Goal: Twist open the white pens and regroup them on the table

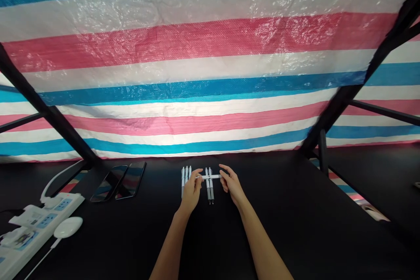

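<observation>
A white pen (211, 176) is held level between my two hands, above the black table. My left hand (192, 189) pinches its left end, and the fingers of my right hand (232, 183) close on its right end. Below it, two pens with white upper parts and grey grips (209, 192) lie side by side, tips toward me. Several more white pens (183, 179) lie in a row at the left, partly hidden behind my left hand.
Two dark phones (131, 180) lie to the left on the black table (131, 236). Nearer me at the left are a white power strip (42, 232) with plugs and a round white charger (68, 227) on a cable. Black frame bars (348, 92) and a striped sheet (197, 61) stand behind.
</observation>
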`<control>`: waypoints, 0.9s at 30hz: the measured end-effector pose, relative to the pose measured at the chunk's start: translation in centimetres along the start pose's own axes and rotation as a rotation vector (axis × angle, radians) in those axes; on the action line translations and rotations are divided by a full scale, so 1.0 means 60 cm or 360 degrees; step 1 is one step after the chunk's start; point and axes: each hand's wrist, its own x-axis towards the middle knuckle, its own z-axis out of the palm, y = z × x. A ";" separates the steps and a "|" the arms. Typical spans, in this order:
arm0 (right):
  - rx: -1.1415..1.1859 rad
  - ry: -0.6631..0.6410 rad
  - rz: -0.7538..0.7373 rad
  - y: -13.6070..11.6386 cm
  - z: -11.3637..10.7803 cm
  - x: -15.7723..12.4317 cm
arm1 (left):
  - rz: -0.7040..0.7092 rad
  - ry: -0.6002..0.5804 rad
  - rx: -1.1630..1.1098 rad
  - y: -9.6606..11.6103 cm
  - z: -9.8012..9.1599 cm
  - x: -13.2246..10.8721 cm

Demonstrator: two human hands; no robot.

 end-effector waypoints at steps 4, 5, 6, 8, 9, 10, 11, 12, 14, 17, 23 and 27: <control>0.0051 -0.0068 -0.0056 -0.001 0.005 -0.003 | -0.0050 0.0000 -0.0163 -0.002 -0.001 0.002; 0.0047 -0.0074 -0.0086 0.000 0.007 -0.003 | -0.0079 0.0022 -0.0236 -0.004 -0.002 0.004; 0.0035 -0.0084 -0.0113 0.001 0.010 -0.004 | -0.0121 0.0049 -0.0318 -0.006 -0.002 0.006; -0.0010 -0.0116 -0.0159 0.003 0.017 -0.004 | -0.0236 0.0117 -0.0486 -0.013 -0.003 0.010; -0.0039 -0.0132 -0.0180 0.004 0.020 -0.005 | -0.0292 0.0140 -0.0565 -0.016 -0.003 0.012; -0.0067 -0.0143 -0.0201 0.004 0.023 -0.005 | -0.0332 0.0176 -0.0619 -0.018 -0.004 0.014; -0.0091 -0.0148 -0.0220 0.003 0.025 -0.006 | -0.0352 0.0206 -0.0652 -0.019 -0.005 0.016; -0.0107 -0.0147 -0.0234 0.002 0.026 -0.006 | -0.0351 0.0230 -0.0663 -0.018 -0.007 0.017; -0.0118 -0.0122 -0.0248 -0.002 0.024 -0.006 | -0.0309 0.0252 -0.0644 -0.012 -0.009 0.017; -0.0091 -0.0004 -0.0248 -0.010 0.013 -0.005 | -0.0241 0.0238 -0.0633 0.003 -0.011 0.017; -0.0056 0.0056 -0.0227 -0.016 0.001 -0.006 | -0.0254 0.0166 -0.0472 0.005 -0.008 0.015; -0.0071 -0.0027 -0.0221 -0.015 0.007 -0.007 | -0.0205 0.0227 -0.0188 0.002 -0.009 0.011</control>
